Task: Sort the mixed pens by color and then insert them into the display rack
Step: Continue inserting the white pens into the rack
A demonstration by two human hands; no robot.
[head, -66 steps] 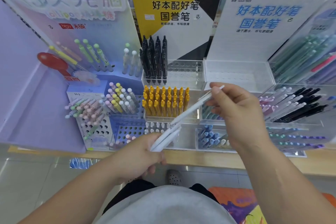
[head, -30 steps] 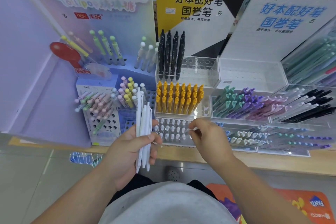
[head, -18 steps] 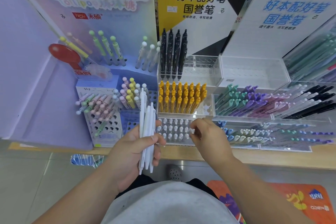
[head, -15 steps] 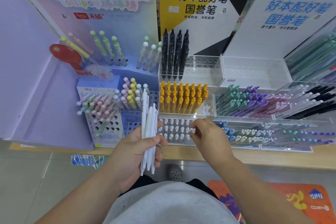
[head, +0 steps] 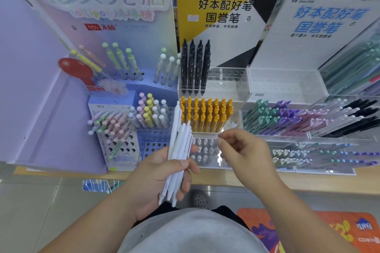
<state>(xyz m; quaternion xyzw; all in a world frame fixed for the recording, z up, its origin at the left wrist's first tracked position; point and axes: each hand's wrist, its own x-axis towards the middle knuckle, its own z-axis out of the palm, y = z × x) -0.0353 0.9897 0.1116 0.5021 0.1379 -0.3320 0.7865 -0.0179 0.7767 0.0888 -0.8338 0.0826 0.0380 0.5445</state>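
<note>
My left hand [head: 156, 178] grips a bunch of white pens [head: 177, 150], held upright in front of the rack. My right hand [head: 244, 152] hovers blurred just right of them, fingers loosely curled and holding nothing, above the clear front tray of white pens [head: 203, 153]. Behind that tray stand rows of yellow pens [head: 207, 115], and higher up several black pens [head: 195, 68] in a clear holder with free holes [head: 226, 74].
A purple pastel-pen display [head: 123, 125] stands to the left. Trays of green, purple, grey and black pens [head: 308, 117] lie to the right. The wooden shelf edge [head: 308, 185] runs below. An orange mat [head: 308, 230] and a shoe [head: 200, 199] are on the floor.
My right hand put the white pen it held into the front tray and has lifted off it. My left hand turned its bunch upright and keeps it.
</note>
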